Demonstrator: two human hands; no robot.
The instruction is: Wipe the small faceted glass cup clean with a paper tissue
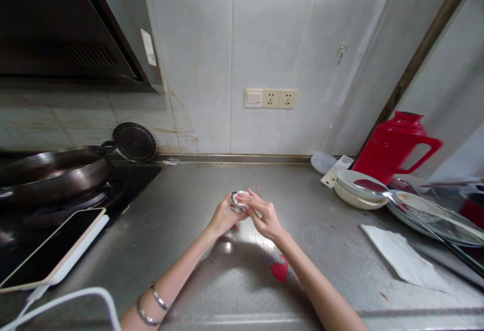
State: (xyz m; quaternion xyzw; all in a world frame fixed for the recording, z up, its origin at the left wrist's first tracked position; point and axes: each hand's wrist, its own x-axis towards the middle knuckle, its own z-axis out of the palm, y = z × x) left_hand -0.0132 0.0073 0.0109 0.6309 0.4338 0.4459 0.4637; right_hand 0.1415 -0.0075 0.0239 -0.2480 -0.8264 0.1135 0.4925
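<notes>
Both my hands meet over the middle of the steel counter (212, 275). My left hand (224, 216) is closed around a small crumpled silvery foil piece (237, 201), held from the left. My right hand (264, 215) pinches the same foil from the right, its fingers curled over the top. The foil sits just above the counter surface. Silver bracelets (151, 307) circle my left wrist. A small red scrap (280, 270) lies on the counter beneath my right forearm.
A dark wok (49, 172) sits on the stove at left, a round lid (134, 142) leaning behind it. A phone (51, 255) on a white pad lies front left. Stacked bowls (359, 189), plates, a red thermos jug (395, 144) and a white paper sheet (401, 258) fill the right.
</notes>
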